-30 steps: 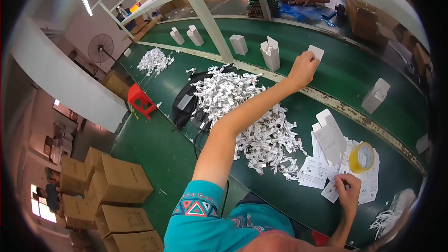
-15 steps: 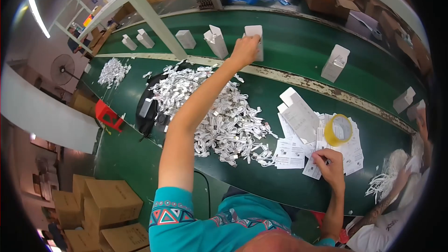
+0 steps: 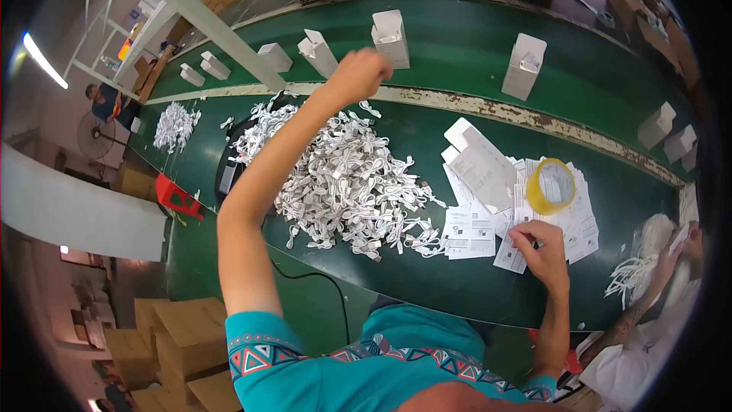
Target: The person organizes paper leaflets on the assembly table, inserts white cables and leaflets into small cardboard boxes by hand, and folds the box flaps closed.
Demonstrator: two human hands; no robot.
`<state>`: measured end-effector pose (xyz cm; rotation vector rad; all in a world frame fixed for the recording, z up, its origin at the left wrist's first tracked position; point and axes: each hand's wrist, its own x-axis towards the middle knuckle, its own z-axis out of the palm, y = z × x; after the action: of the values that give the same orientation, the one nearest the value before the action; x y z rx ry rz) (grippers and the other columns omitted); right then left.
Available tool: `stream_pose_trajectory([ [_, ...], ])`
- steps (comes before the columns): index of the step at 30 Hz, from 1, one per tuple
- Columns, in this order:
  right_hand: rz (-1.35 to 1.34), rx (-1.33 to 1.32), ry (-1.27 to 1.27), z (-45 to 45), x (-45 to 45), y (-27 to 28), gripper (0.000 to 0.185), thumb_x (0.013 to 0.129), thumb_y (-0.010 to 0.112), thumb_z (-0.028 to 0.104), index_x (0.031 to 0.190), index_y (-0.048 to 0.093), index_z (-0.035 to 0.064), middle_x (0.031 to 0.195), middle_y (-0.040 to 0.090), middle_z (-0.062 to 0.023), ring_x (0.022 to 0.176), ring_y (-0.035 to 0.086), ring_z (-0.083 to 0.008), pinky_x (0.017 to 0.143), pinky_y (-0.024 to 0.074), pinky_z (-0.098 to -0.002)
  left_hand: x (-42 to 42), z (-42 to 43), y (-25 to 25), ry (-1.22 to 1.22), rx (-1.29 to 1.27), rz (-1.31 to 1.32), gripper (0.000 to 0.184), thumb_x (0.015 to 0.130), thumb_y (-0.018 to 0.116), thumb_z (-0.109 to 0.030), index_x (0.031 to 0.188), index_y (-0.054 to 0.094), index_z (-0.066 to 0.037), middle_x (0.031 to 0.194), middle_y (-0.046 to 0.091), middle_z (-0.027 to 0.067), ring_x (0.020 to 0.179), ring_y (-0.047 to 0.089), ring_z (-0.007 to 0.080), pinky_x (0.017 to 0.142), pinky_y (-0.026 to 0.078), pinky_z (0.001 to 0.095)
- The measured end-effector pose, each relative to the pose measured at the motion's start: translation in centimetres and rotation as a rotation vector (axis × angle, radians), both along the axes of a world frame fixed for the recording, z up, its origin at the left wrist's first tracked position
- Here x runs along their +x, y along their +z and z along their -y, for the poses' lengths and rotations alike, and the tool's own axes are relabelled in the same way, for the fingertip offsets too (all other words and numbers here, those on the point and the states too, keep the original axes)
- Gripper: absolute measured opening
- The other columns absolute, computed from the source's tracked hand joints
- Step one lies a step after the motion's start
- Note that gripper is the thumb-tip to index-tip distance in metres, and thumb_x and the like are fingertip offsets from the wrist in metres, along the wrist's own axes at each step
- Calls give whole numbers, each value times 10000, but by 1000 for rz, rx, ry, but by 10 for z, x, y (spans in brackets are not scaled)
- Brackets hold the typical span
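My left hand [image 3: 361, 76] is above the near edge of the green belt, its fingers curled in; what they hold, if anything, is hidden. Just beyond it stands an upright white box [image 3: 391, 40] with its top flap up. Left of that, a second white box [image 3: 317, 53] stands partly behind my hand. My right hand [image 3: 541, 249] is closed in a pinch at a printed leaflet [image 3: 509, 258] on the table. Beside it lie more leaflets [image 3: 469, 230], a roll of yellow tape [image 3: 537, 187] and an open white box [image 3: 480, 164] lying on papers. Bundled white cables [image 3: 343, 183] form a big pile under my left arm.
More white boxes [image 3: 524, 67] stand along the green belt [image 3: 457, 38]. A smaller cable pile [image 3: 175, 126] and a red holder [image 3: 178, 197] are at the left. A co-worker's arm [image 3: 656, 282] is by white cords [image 3: 634, 273] at right. Cartons [image 3: 191, 336] stand on the floor.
My left hand has drawn back from the upright white box toward me and left; the box stays on the belt. My right hand stays at the leaflets. The view has shifted.
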<state>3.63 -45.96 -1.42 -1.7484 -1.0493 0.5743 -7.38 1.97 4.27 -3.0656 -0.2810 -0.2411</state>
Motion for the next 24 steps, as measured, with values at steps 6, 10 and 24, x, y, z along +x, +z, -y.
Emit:
stream_pose_trajectory([
  [6, 23, -8, 58, 3, 1, -3, 120, 902, 740, 77, 942, 748, -36, 806, 730, -115, 682, 663, -165, 614, 497, -279, -42, -33, -60, -43, -147, -200, 160, 803, 703, -25, 963, 710, -32, 1019, 679, 156, 1079, 628, 366, 918, 511, 469],
  [10, 18, 35, 47, 4, 2, -8, 132, 907, 753, 107, 956, 760, -15, 836, 746, -118, 675, 665, -182, 625, 512, -286, -9, 7, -21, -32, -420, 78, 151, 845, 744, -59, 975, 695, 1, 976, 727, 149, 979, 702, 346, 855, 551, 411],
  [24, -9, 1, 72, 6, 6, -11, 130, 910, 749, 87, 981, 762, -21, 857, 753, -103, 686, 658, -154, 634, 519, -275, 193, 113, -22, -88, -371, 691, 161, 774, 817, -94, 895, 751, -10, 1032, 647, 170, 886, 672, 327, 782, 540, 412],
])
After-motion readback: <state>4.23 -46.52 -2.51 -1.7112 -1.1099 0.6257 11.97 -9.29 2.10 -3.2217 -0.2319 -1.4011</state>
